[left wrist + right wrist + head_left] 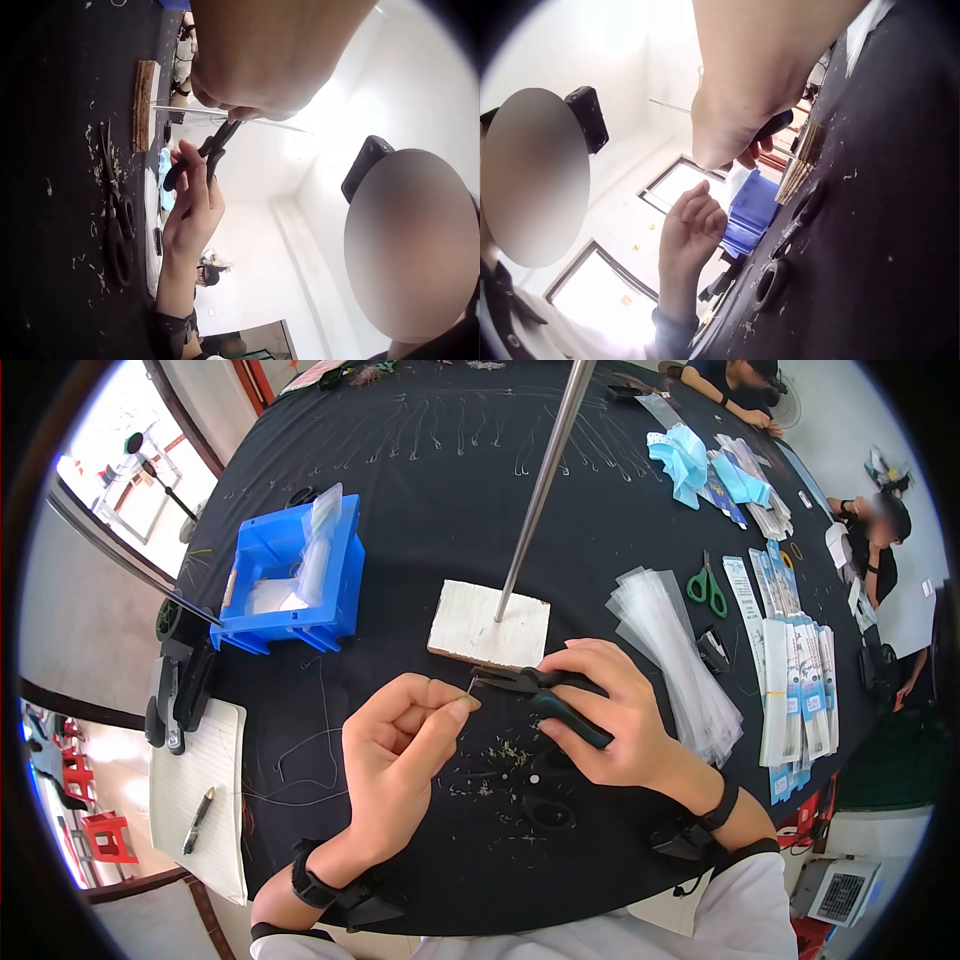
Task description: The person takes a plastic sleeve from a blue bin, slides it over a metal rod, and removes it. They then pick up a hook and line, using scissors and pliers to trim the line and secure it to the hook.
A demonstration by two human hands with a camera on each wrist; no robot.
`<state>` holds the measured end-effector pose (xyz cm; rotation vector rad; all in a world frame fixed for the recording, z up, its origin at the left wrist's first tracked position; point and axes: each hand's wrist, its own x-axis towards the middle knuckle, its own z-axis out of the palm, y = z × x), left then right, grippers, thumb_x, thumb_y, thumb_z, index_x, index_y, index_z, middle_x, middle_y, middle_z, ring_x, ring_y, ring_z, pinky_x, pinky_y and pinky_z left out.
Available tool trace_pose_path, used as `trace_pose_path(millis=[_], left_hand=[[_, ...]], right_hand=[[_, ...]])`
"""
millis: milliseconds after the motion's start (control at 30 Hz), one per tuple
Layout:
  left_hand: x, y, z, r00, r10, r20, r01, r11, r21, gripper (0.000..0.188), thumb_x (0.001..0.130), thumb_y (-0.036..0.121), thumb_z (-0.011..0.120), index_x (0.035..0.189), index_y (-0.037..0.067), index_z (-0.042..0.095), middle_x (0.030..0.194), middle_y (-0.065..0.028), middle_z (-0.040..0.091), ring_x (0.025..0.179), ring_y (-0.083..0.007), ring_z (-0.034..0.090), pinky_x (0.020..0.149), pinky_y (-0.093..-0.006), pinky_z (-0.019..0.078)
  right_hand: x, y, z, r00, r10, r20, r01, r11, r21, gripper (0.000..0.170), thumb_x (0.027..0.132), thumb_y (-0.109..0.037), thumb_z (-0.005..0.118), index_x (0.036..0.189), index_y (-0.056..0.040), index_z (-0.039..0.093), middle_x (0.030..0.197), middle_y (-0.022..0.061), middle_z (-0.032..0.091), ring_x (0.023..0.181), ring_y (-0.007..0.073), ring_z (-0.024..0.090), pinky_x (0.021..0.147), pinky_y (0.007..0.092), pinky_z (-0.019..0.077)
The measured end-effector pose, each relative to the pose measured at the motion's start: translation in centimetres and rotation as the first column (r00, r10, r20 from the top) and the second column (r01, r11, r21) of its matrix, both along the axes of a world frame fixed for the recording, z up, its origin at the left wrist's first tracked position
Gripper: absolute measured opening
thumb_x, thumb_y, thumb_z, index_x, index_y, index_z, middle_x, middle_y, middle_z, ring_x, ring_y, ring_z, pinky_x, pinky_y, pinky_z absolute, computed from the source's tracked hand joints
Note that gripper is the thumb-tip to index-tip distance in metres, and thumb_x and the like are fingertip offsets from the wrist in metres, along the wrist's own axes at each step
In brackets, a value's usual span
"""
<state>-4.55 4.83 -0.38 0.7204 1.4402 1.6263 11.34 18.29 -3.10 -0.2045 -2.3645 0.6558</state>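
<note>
My left hand (pixel 400 760) pinches a small, thin metal piece (pixel 472 682) between thumb and forefinger. My right hand (pixel 625 715) grips black-handled pliers (pixel 570 720), whose tips reach right up to that piece. From the left hand's side a thin line (pixel 300 800) trails over the black cloth. Below both hands lie black scissors (pixel 114 217) among scattered clippings (pixel 490 765). Just beyond the pliers sits a white-topped wooden block (pixel 470 620) carrying an upright metal rod (pixel 545 490). In the right wrist view the pliers' tips are hidden behind the hand.
A blue bin (pixel 345 595) with plastic bags stands at the back left. To the left lie a notebook (pixel 215 730) and pen (pixel 199 820). Clear plastic sleeves (pixel 680 670), green-handled scissors (pixel 708 590) and printed packets (pixel 800 690) are at the right. Thin lines lie along the far side.
</note>
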Motion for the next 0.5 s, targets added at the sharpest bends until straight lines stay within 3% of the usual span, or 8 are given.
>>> trace_pose_path(millis=[100, 200, 300, 500], left_hand=[[0.06, -0.01, -0.04, 1.000, 0.002, 0.009, -0.002, 1.000, 0.004, 0.006, 0.086, 0.000, 0.054, 0.087, -0.005, 0.058, 0.057, 0.0048, 0.045, 0.047, -0.0001, 0.029, 0.046, -0.0182, 0.0197], [0.15, 0.05, 0.01, 1.000, 0.006, 0.008, -0.006, 1.000, -0.004, 0.006, 0.085, 0.000, 0.054, 0.087, -0.005, 0.057, 0.057, 0.0049, 0.045, 0.047, 0.0000, 0.030, 0.046, -0.0181, 0.0198], [0.26, 0.05, -0.06, 1.000, 0.002, -0.002, -0.002, 1.000, -0.007, 0.006, 0.085, 0.000, 0.054, 0.087, -0.005, 0.058, 0.057, 0.0051, 0.045, 0.047, 0.0002, 0.030, 0.046, -0.0179, 0.0198], [0.58, 0.01, -0.08, 0.997, -0.024, -0.071, 0.021, 0.999, -0.038, 0.008, 0.085, 0.002, 0.055, 0.086, -0.005, 0.059, 0.057, 0.0058, 0.045, 0.049, 0.0009, 0.030, 0.046, -0.0178, 0.0194]], right_hand=[[-0.06, -0.05, 0.20, 1.000, 0.003, 0.001, -0.003, 0.997, 0.082, 0.020, 0.066, -0.008, 0.073, 0.083, 0.0001, 0.065, 0.097, 0.0105, 0.059, 0.087, 0.0287, 0.057, 0.080, 0.0413, 0.0443], [-0.25, -0.24, 0.16, 0.999, -0.017, -0.037, 0.022, 0.989, 0.144, 0.021, 0.066, -0.011, 0.075, 0.079, -0.0001, 0.063, 0.090, 0.0092, 0.058, 0.078, 0.0249, 0.058, 0.069, 0.0362, 0.0469], [-0.14, -0.44, -0.49, 0.998, -0.022, -0.057, 0.028, 0.993, 0.112, 0.023, 0.065, -0.013, 0.077, 0.075, -0.0007, 0.061, 0.083, 0.0085, 0.057, 0.068, 0.0217, 0.056, 0.056, 0.0302, 0.0452], [0.25, -0.18, -0.41, 0.998, 0.001, -0.058, 0.003, 0.998, 0.068, 0.026, 0.065, -0.014, 0.077, 0.068, -0.0025, 0.055, 0.074, 0.0073, 0.054, 0.057, 0.0200, 0.054, 0.045, 0.0277, 0.0415]])
